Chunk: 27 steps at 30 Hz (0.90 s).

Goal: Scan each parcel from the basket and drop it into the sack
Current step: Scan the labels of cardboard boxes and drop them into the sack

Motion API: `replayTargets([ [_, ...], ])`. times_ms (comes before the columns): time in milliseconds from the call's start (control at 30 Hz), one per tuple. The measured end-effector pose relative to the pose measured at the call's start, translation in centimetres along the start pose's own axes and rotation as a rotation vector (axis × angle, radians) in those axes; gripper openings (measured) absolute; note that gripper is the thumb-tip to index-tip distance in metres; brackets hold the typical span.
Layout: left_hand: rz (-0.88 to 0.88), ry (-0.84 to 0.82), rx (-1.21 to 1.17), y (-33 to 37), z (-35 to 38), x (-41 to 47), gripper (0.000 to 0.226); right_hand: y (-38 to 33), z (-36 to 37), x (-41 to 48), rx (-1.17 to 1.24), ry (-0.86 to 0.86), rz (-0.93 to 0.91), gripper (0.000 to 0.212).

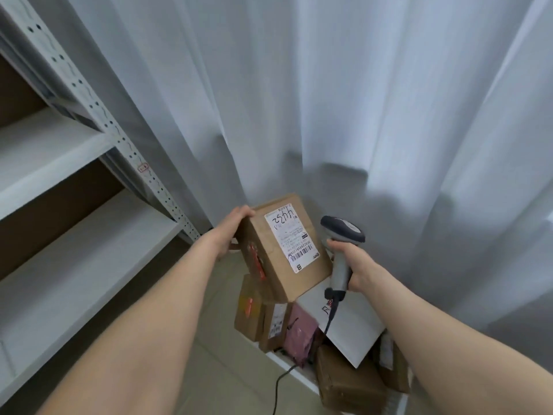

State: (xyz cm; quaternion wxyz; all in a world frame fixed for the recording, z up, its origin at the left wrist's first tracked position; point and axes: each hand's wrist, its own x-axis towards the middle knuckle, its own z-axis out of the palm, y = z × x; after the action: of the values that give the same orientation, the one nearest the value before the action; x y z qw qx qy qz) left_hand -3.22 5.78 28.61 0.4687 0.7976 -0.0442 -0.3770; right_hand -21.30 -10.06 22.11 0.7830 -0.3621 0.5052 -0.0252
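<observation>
Your left hand grips a labelled cardboard parcel above the parcel-filled basket, while your right hand clasps the corded scanner just beside it.

A: What does the label on the cardboard box say?
B: Handwritten "4452", upside down; the print beside its barcode is too small
A: The white envelope?
B: Marks, unreadable

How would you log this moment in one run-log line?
step: scan | left hand: holds cardboard box, label up | right hand: grips scanner beside box | basket: more parcels | sack: not in view
</observation>
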Motion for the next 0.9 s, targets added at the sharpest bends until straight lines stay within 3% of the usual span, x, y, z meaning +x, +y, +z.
replayTargets([
  [100,0.028,0.055,-0.084,1.2,-1.8,-1.6,0.023,-0.4,2.0,-2.6,0.017,-0.1,0.045,0.024],
  [200,0.045,0.085,-0.136,1.9,-3.7,-2.7,0.019,-0.9,4.5,-4.2,0.044,-0.099,-0.016,0.034],
  [300,0.021,0.033,-0.091,2.3,-5.6,-3.6,0.036,-1.7,6.1,-5.3,0.007,-0.012,-0.143,0.048],
  [433,-0.032,-0.004,0.141,2.6,-7.5,-5.3,0.087,-2.9,7.5,-6.4,-0.038,0.023,-0.285,0.043],
  [500,-0.016,0.003,0.122,2.5,-8.0,-6.0,0.077,-3.1,8.2,-6.9,-0.059,0.01,-0.322,0.04],
  [567,0.006,0.037,-0.018,2.3,-8.2,-6.3,0.055,-3.1,8.5,-7.3,-0.036,0.01,-0.343,0.039],
  [633,0.021,0.086,-0.155,1.8,-8.2,-6.5,0.049,-3.0,8.4,-7.5,0.028,0.022,-0.322,0.045],
  [733,0.014,0.087,-0.313,1.2,-8.1,-7.2,0.053,-2.7,8.1,-7.9,0.139,0.003,-0.269,0.046],
  [900,-0.018,-0.131,-0.306,0.5,-7.2,-8.0,0.078,-2.8,8.8,-9.0,0.328,-0.08,-0.227,0.058],
])
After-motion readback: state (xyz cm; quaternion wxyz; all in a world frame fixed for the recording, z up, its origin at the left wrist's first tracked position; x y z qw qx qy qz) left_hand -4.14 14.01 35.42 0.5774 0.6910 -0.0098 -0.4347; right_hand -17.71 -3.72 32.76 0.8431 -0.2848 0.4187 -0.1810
